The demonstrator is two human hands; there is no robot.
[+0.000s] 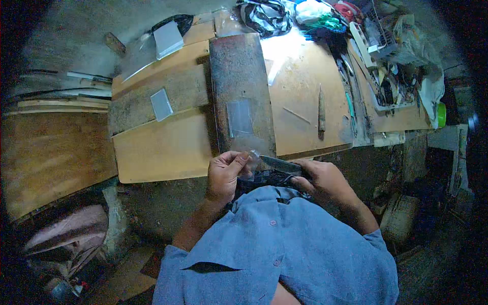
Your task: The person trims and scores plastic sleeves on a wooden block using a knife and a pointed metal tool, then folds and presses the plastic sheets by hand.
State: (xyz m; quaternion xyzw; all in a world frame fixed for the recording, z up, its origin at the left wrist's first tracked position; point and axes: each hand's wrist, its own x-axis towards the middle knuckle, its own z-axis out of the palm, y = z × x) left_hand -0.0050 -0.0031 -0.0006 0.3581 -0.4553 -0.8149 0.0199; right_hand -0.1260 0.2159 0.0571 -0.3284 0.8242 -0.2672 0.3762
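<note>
Close to the body, my left hand [231, 172] pinches a small clear piece [254, 156], which looks like plastic. My right hand [320, 179] is wrapped round a flat dark blade-like tool [280, 164], its tip pointing left toward the clear piece. Whether the tip touches the piece I cannot tell. Just beyond my hands, a long dark board [238, 63] lies on the table, with a clear rectangular sheet [239, 118] on it. Another clear rectangle [161, 104] rests on the table to the left.
A stack of pale sheets [168, 39] sits at the back left. On the table's right part [300, 76] lie a pointed tool [321, 109] and a thin stick [296, 115]. Farther right are a cluttered tray [394, 104] and a grey basket [381, 50]. Bags [317, 14] are at the back.
</note>
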